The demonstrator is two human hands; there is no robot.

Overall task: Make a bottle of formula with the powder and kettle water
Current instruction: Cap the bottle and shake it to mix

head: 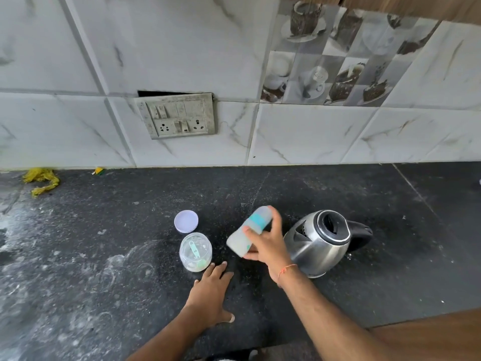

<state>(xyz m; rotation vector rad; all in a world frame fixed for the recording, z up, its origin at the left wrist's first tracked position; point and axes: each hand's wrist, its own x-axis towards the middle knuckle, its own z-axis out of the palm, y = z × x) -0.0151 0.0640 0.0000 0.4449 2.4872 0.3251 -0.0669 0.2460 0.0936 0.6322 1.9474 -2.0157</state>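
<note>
Bottle (248,231) tilted between jar (195,252), kettle (321,243)

I saw the kettle (318,246) in shiny brushed steel, the jar (195,252) at its nine o'clock clear plastic — the countertop (104,256) dark, speckled, matt stone.

This is a home kitchen. A dark speckled stone countertop (104,256), dusted with pale smears at the left of the frame, runs against a wall of white marble-look tiles (65,48). At the upper right, a decorative tile panel (325,61) shows cups and cakes, under the edge of a wooden cabinet (416,6). A grimy switch-and-socket plate (179,115) sits in the wall at centre. A stainless steel electric kettle (320,243) stands on the counter, and a yellow cloth (41,179) lies at the far left.
</note>
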